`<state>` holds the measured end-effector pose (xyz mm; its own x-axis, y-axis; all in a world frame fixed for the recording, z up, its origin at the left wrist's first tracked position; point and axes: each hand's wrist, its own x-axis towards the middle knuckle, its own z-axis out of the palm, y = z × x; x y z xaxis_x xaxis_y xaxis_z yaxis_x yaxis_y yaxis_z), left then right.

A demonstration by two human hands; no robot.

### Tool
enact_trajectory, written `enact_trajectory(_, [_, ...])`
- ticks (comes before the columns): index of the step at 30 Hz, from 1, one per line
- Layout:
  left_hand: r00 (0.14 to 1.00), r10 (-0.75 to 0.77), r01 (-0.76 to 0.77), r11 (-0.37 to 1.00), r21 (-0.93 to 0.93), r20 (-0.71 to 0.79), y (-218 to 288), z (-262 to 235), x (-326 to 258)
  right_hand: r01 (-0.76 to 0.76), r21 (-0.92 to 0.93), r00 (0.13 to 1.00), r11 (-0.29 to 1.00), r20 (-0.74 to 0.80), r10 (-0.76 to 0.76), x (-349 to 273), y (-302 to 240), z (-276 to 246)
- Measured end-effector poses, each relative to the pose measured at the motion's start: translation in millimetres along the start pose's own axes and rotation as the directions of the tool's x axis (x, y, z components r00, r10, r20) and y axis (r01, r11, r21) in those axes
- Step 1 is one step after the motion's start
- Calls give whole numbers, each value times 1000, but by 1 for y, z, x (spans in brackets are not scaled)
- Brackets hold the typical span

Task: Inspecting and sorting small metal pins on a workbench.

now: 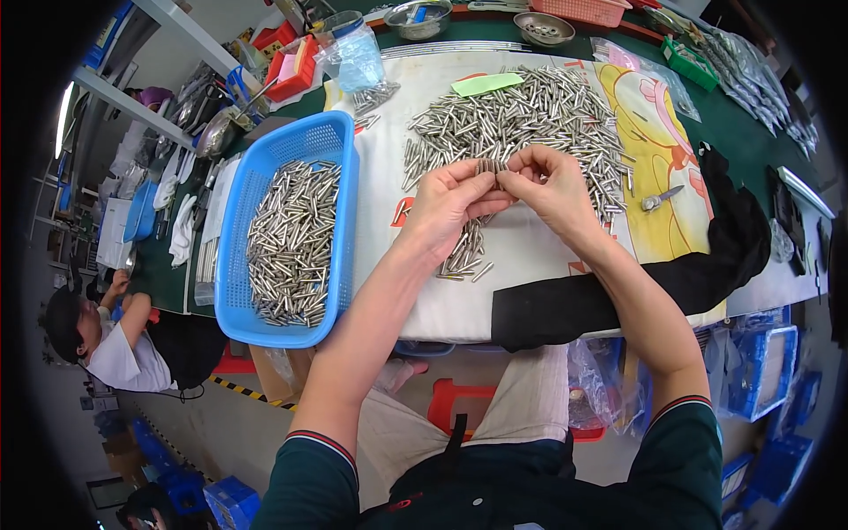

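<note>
Between the fingertips of my left hand (449,201) and my right hand (555,193), a short row of metal pins (491,166) stands side by side. Both hands are closed in a pinch on this row. Just beyond them spreads a large heap of loose silvery pins (521,115) on a pale printed cloth (397,300). A smaller cluster of pins (464,256) lies below my hands, partly hidden by them. To the left sits a blue perforated plastic basket (346,238) holding many more pins (296,238).
A green slip (486,84) rests on the heap. Black fabric (565,309) lies along the front edge under my right forearm. A small pointed tool (662,198) is at the right. Metal bowls (418,18) and a red bin (291,71) stand behind. Another person (124,340) is at far left.
</note>
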<state>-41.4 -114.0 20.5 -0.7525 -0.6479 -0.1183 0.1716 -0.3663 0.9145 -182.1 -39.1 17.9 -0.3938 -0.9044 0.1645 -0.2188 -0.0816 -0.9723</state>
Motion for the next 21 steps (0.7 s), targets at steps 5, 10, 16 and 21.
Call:
enact_trajectory(5, [998, -33, 34, 999, -23, 52, -1, -2, 2, 12, -9, 1000, 1000, -16, -13, 0, 0, -2])
enact_trajectory(10, [998, -25, 27, 999, -40, 58, -1, -1, 1, 12, -19, 1000, 1000, -12, -12, 0, -1, -2])
enact_trajectory(16, [997, -15, 19, 998, -55, 74, 0, 0, 0, 12, -44, 1000, 999, -16, -13, -1, -4, -2])
enact_trajectory(21, [992, -33, 43, 996, -82, 120, -1, -3, 1, 37, -63, 999, 997, -30, -39, 0, 2, -4])
